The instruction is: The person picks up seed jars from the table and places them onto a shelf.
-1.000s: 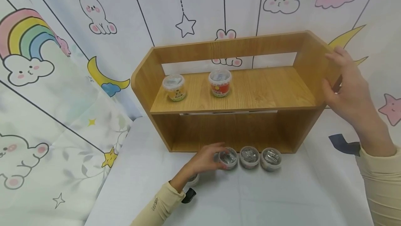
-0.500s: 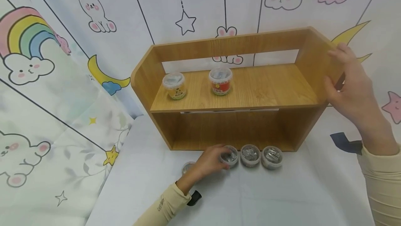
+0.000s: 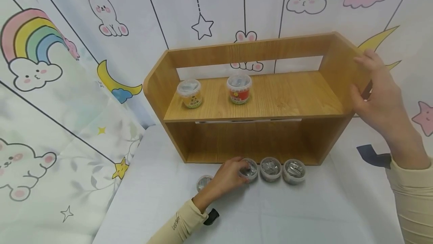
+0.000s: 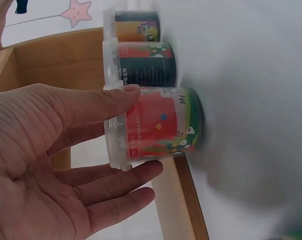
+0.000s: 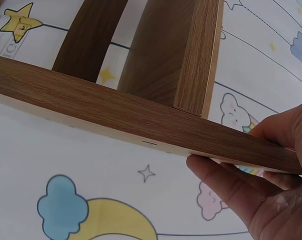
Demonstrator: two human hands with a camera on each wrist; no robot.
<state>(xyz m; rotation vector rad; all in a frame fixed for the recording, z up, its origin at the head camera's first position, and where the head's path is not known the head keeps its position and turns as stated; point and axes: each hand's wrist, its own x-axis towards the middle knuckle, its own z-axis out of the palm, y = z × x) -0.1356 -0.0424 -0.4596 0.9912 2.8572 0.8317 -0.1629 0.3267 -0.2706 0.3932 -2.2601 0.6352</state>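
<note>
My left hand (image 3: 227, 178) holds a small clear-lidded plastic tub (image 3: 249, 169) at the front of the wooden shelf. In the left wrist view, the thumb lies along the near side of this red-labelled tub (image 4: 158, 122) and fingers reach round its other side. Two more lidded tubs, a middle tub (image 3: 270, 168) and a right tub (image 3: 294, 170), stand in a row beside it. My right hand (image 3: 385, 101) grips the right side panel of the shelf (image 3: 294, 90). The right wrist view shows thumb and fingers on opposite faces of that panel (image 5: 116, 112).
On the upper board stand a yellow-labelled tub (image 3: 190, 93) and a red-labelled tub (image 3: 239, 89). Another tub (image 3: 204, 182) sits on the white cloth (image 3: 304, 214), partly behind my left wrist. A printed curtain (image 3: 135, 14) hangs behind the shelf.
My left hand has moved slightly right and drawn in round the tub. The tub behind that wrist shows more now. My right hand keeps its grip on the panel.
</note>
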